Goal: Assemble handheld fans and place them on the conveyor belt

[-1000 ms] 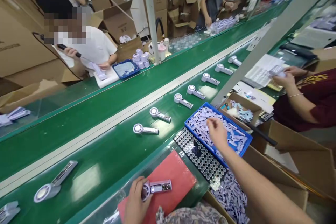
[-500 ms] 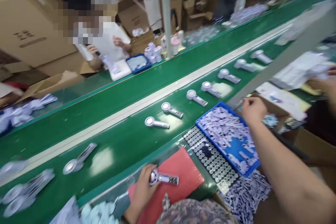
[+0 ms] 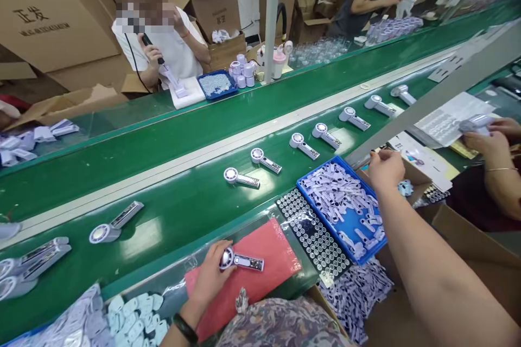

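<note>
My left hand (image 3: 212, 276) is closed around the round head of a lavender handheld fan (image 3: 249, 263), whose handle lies open with a circuit board showing. That fan rests over a red sheet (image 3: 277, 252) at the belt's near edge. Past the far right corner of a blue tray (image 3: 302, 183), my right hand (image 3: 386, 171) is raised with thumb and fingers pinched together. A tiny dark spot shows at its fingertips, too small to name. Lavender strip-shaped covers (image 3: 337, 190) fill much of the tray. Beside it lies a black sheet of round silver stickers (image 3: 313, 238).
Several similar fans (image 3: 240, 178) lie along the green conveyor belt (image 3: 195, 211). Light blue pieces (image 3: 136, 320) pile up at lower left. A slanted grey post (image 3: 391, 130) crosses near my right hand. Co-workers sit opposite, and another person's hands (image 3: 494, 141) work at right.
The view has shifted slightly and become sharper. My left hand still grips the fan, and my right hand stays pinched. At right, another person's hands have come further into view with a pale item.
</note>
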`<action>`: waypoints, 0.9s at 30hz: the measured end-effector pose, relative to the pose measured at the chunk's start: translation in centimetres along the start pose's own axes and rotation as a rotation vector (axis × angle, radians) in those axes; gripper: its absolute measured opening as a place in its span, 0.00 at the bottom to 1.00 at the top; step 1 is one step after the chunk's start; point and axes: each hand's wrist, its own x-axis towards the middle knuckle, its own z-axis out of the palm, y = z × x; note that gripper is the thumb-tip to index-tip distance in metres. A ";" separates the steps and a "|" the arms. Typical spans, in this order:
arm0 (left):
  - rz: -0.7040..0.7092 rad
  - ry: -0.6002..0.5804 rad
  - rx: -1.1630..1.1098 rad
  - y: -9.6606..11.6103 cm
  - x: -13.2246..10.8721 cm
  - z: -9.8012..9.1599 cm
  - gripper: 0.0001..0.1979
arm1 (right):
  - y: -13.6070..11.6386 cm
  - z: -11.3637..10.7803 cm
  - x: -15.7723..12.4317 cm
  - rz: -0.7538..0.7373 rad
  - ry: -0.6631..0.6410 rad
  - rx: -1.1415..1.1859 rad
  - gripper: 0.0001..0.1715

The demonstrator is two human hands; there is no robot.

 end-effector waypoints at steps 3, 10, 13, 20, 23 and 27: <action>0.007 -0.006 0.002 -0.2 0.3 -0.1 0.25 | -0.6 -0.2 1.4 0.027 -0.052 -0.044 0.10; -0.007 -0.034 -0.022 1.5 -0.8 -0.3 0.26 | -2.3 -0.4 -4.8 -0.068 -0.311 -0.009 0.11; -0.003 -0.034 -0.032 1.6 -1.3 0.1 0.28 | -3.4 1.4 -15.6 -0.307 -0.831 0.229 0.08; 0.049 -0.018 -0.032 0.5 -1.9 1.0 0.31 | -4.4 1.8 -36.3 -0.770 -1.445 0.384 0.13; 0.072 -0.009 -0.022 0.5 -2.0 1.2 0.30 | -4.3 2.2 -37.5 -0.841 -1.426 0.284 0.12; 0.081 -0.014 0.003 0.4 -1.8 1.3 0.30 | -4.1 2.8 -37.3 -0.863 -1.417 0.211 0.11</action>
